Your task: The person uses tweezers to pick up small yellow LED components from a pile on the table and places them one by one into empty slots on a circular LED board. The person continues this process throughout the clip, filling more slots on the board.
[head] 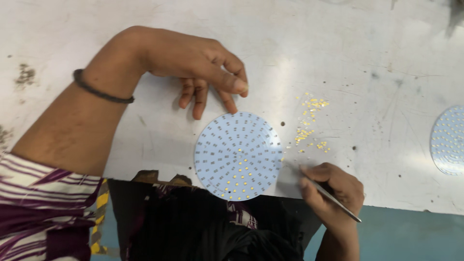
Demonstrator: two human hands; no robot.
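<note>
A round white circuit disc [238,155] lies flat near the table's front edge. It is covered with small pads, and tiny yellow chips fill its near part. My left hand [203,67] hovers just beyond the disc, thumb and forefinger pinched together, the other fingertips pointing down by the disc's far rim. Whether a chip sits in the pinch is too small to tell. My right hand [333,188] grips thin metal tweezers [328,195], whose tip lies beside the disc's right edge. Loose yellow chips [309,123] are scattered to the right of the disc.
The scratched white table [377,63] ends at a front edge just under the disc. A second disc [449,140] lies at the right border. Below the edge are dark clothing [212,227] and teal floor [411,237]. A dark band [101,92] circles my left wrist.
</note>
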